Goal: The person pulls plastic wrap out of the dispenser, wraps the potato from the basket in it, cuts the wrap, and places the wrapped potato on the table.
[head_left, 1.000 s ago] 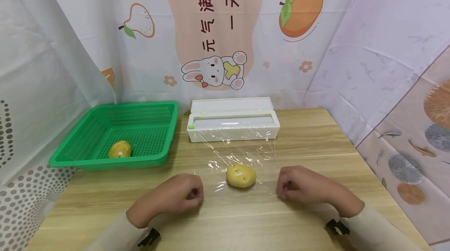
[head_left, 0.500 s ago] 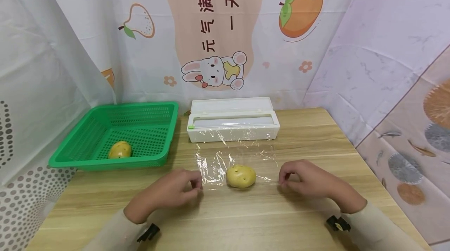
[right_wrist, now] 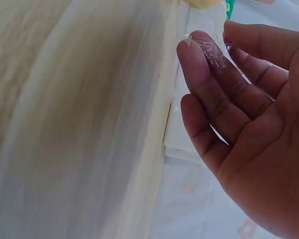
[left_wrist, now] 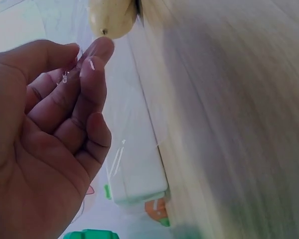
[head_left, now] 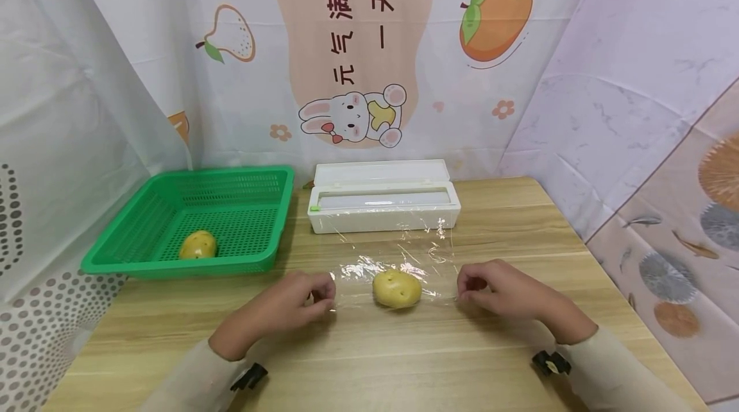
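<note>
A clear sheet of plastic wrap (head_left: 398, 251) stretches from the white wrap dispenser (head_left: 385, 218) toward me, its front edge between my two hands. My left hand (head_left: 300, 300) pinches one corner between thumb and fingertips; in the left wrist view a bit of film glints at the fingertips (left_wrist: 92, 64). The other corner is pinched by my right hand (head_left: 499, 290), and crumpled film shows across its fingers (right_wrist: 209, 55) in the right wrist view. A yellow potato (head_left: 396, 289) lies on the table between the hands, overlapped by the film's front part.
To the left stands a green basket (head_left: 277, 219) with another potato (head_left: 198, 245) inside. The dispenser's lid (head_left: 381, 172) is raised at the back. Printed cloth (head_left: 242, 110) hangs behind the wooden table (head_left: 392, 367) and along both sides.
Both hands have shifted slightly and lifted a little, their fingers less tightly curled than a second ago. Glints on the plastic wrap have moved. The potatoes, basket and dispenser stay in place.
</note>
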